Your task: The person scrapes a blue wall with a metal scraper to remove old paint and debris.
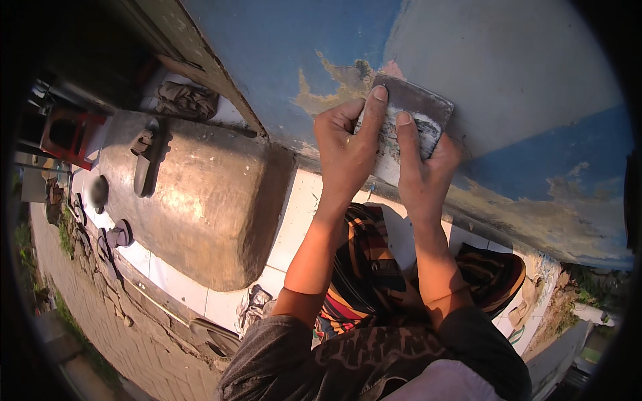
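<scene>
A flat, dark putty scraper, crusted with white putty on its near part, is held in both my hands. My left hand is closed on its left side, the thumb pressed flat along the face. On the right side my right hand grips it, thumb also laid on the face. The far edge of the scraper lies at the blue and grey wall; whether it touches cannot be made out. Just left of it a patch of peeled paint shows bare yellowish plaster. The fingers behind the scraper are mostly hidden.
A worn concrete step stands to my left with a sandal on it. More footwear lies along the white tiles. A crumpled cloth is near my left elbow. A red plastic stool stands at far left.
</scene>
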The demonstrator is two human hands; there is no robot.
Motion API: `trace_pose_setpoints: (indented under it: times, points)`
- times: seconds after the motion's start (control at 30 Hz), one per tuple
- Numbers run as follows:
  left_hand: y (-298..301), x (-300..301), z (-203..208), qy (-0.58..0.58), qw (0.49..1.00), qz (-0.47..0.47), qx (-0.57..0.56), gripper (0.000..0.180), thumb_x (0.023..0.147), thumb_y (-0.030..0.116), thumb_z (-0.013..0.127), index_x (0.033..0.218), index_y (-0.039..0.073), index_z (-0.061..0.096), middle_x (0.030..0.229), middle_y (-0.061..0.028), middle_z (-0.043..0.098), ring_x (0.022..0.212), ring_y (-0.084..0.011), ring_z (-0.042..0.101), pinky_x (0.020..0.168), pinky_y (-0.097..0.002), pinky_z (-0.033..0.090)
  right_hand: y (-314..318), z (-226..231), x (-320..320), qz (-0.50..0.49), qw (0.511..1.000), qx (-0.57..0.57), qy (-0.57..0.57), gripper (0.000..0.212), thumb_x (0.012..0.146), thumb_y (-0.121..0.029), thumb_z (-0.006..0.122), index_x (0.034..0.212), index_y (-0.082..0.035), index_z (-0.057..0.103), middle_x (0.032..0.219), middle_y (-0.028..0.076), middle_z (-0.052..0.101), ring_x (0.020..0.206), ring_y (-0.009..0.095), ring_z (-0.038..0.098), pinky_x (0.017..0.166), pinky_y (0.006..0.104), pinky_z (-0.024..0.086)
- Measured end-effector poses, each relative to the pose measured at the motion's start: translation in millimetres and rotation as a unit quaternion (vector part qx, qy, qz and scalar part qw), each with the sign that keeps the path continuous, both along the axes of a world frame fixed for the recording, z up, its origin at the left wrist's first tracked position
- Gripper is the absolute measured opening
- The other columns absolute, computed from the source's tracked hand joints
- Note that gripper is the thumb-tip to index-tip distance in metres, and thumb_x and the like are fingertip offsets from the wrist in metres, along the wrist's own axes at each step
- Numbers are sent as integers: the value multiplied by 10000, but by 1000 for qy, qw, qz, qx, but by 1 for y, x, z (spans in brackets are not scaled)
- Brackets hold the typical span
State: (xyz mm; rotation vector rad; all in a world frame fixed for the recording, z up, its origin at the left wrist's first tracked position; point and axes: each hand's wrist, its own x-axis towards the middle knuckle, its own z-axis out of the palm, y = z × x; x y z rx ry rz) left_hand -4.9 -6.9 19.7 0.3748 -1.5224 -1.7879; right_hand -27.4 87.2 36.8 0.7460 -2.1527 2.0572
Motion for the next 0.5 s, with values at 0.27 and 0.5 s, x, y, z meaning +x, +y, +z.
trace_pose_setpoints:
  times: [0.27, 0.5]
  points:
    - [-2, -1, 7, 6, 1000, -3, 8, 457, 917, 218, 613, 530, 30, 458, 509, 94, 343, 523, -5, 272, 429, -244, 178, -8, -4, -5, -7, 999, -42, 23, 187, 906, -166, 608, 820, -2, 627, 618, -54, 541, 545, 7, 436, 474, 209, 342]
    - [-5, 1, 19, 13, 999, -11, 27, 457, 914, 208, 616, 526, 37, 445, 524, 94, 347, 528, -8, 278, 432, -239, 182, -13, 1, -3, -5, 998, -62, 3, 185, 910, -164, 601, 838, 5, 627, 626, -51, 547, 562, 6, 440, 498, 203, 355]
